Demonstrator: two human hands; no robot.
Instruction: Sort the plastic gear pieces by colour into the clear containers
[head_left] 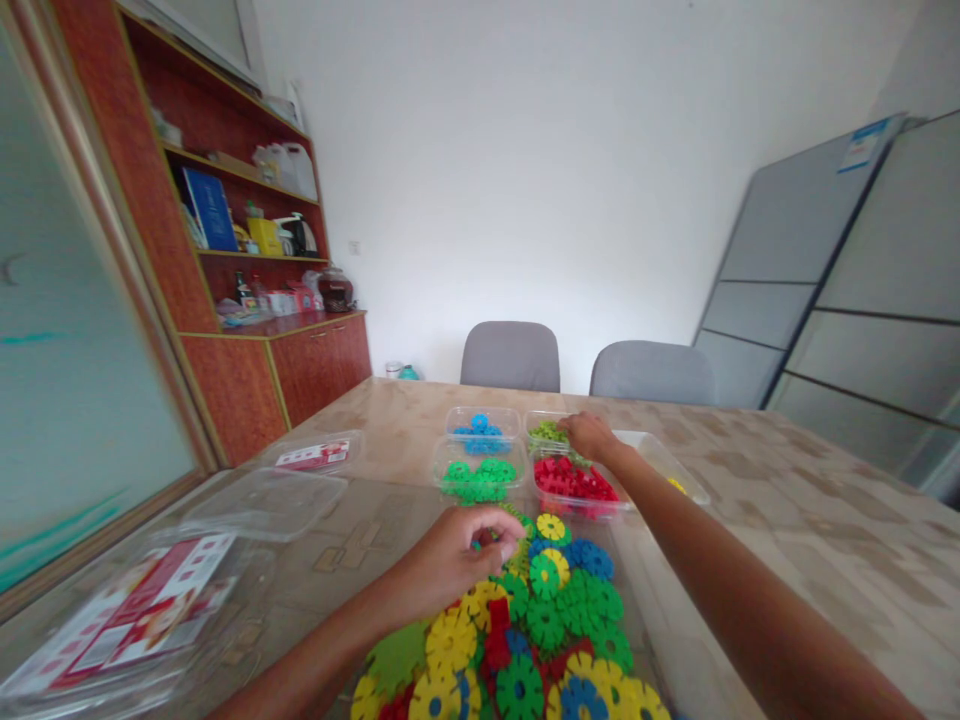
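My left hand hovers over the near pile of notched plastic discs in yellow, green, blue and red. Its fingers are curled towards the thumb; what they hold, if anything, is hidden. Further off, my right hand reaches down at the clear container of yellow-green pieces, its fingers drawn together and their tips hard to see. In front of that hand stands a container of red pieces. To the left are containers of green discs and blue discs.
A white container with a little yellow inside stands at the right. Clear lids and stacked packaging with printed labels lie on the left of the table. Two grey chairs stand behind it.
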